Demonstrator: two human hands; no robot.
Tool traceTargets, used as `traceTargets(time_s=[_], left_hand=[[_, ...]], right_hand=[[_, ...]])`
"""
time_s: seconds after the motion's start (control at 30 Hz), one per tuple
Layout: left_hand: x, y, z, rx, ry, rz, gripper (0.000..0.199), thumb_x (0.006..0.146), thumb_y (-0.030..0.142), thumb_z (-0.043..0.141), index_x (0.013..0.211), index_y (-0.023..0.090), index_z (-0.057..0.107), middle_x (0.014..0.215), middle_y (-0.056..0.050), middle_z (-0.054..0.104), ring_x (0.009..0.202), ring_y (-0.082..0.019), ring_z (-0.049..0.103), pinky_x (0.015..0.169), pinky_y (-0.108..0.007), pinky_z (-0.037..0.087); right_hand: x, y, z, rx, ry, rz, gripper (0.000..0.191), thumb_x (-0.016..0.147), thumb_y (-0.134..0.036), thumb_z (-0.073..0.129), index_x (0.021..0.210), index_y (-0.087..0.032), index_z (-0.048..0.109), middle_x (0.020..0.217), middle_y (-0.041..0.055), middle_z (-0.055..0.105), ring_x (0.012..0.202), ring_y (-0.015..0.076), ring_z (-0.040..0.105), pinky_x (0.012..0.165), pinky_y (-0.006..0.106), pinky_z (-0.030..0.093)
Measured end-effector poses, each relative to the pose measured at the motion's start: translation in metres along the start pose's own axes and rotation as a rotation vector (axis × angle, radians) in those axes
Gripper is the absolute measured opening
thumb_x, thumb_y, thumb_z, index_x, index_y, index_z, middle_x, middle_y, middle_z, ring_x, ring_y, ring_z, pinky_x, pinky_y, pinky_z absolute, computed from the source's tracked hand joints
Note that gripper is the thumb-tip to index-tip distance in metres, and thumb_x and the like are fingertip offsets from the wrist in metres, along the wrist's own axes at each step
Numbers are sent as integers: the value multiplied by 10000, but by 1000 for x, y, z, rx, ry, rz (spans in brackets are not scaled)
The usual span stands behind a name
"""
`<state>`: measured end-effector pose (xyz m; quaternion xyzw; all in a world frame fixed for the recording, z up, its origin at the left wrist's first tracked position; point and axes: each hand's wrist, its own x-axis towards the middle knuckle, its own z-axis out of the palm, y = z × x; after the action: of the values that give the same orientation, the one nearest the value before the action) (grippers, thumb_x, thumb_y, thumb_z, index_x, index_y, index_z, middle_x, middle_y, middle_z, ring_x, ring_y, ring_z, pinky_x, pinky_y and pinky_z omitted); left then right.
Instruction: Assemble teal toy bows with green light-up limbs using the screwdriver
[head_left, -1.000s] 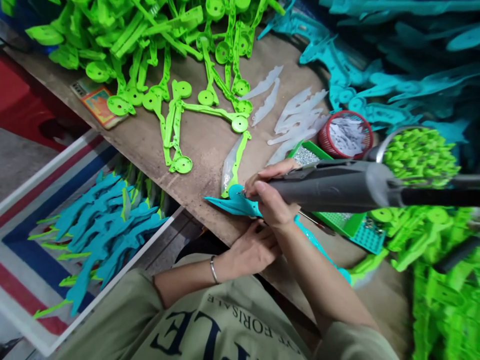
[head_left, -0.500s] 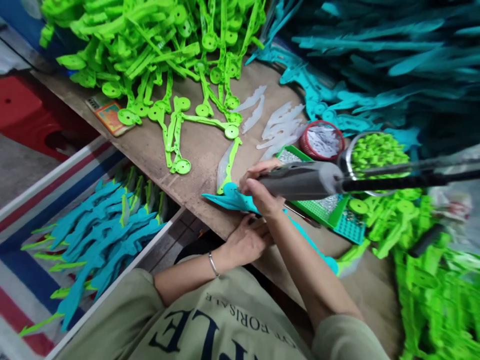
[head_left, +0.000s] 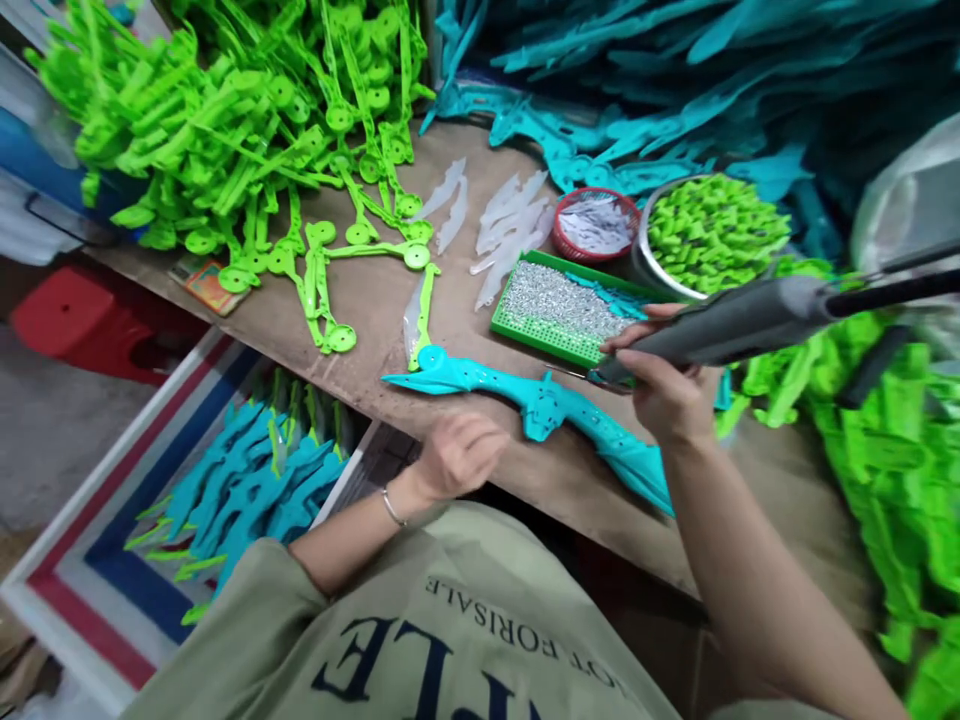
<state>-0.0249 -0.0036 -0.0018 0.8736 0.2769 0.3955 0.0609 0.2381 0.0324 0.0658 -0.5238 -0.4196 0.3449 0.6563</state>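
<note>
My right hand (head_left: 679, 400) is wrapped round a grey electric screwdriver (head_left: 739, 320). Its thin bit points left, just above the far side of a long blue wing-shaped plastic part (head_left: 544, 405), apart from it. That part lies along the table's near edge, its right end partly hidden by my right wrist. A green arm with a clear blade (head_left: 421, 318) joins its left end. Just in front of the blue part, my left hand (head_left: 461, 455) is curled, slightly blurred, and not touching it. Whatever its fingers may hold is hidden.
Beyond the screwdriver sits a green tray of screws (head_left: 517, 335), beside a red basket (head_left: 562, 245) and a metal bowl of green pieces (head_left: 712, 235). Green parts (head_left: 225, 130) pile up at left, more at right. A striped box (head_left: 105, 590) holding blue assemblies stands lower left.
My right hand has lifted the screwdriver off to the right of the blue part. My left hand has drawn back leftward from it. The camera view has shifted.
</note>
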Motion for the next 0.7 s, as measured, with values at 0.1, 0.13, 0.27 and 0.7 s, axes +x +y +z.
traceTargets(time_s=[0.1,0.13,0.27,0.7], left_hand=[[-9,-33,-30,309,45,-225,186,912,275,682,1086,215,652,1083,-103,728,1036,-249,669,920,-432,507],[-12,-46,-40,374,45,-279,238,901,320,706,1099,202,648,1122,-128,714,1057,-273,655,917,-451,498],[-21,-87,-63,396,-28,-283,246,927,353,687,1127,212,668,1168,-126,698,1094,-280,644,930,-442,487],[26,-89,-44,345,-339,94,424,964,275,639,1386,282,603,1361,-125,690,1287,-318,626,1099,-515,388]], right_hand=[[-5,4,-24,-129,-64,49,609,511,-196,907,1044,-288,629,1090,40,735,950,242,731,818,400,589],[-10,5,-35,-202,-80,48,685,500,-181,915,1105,-302,619,1201,59,706,1026,250,721,870,414,581],[-49,3,-90,-505,-39,-16,854,591,-247,909,1360,-324,544,1313,130,663,1138,290,695,984,490,540],[-151,-4,-105,-1209,-182,-344,384,905,-269,690,1265,-195,576,1261,188,691,1187,350,671,963,522,560]])
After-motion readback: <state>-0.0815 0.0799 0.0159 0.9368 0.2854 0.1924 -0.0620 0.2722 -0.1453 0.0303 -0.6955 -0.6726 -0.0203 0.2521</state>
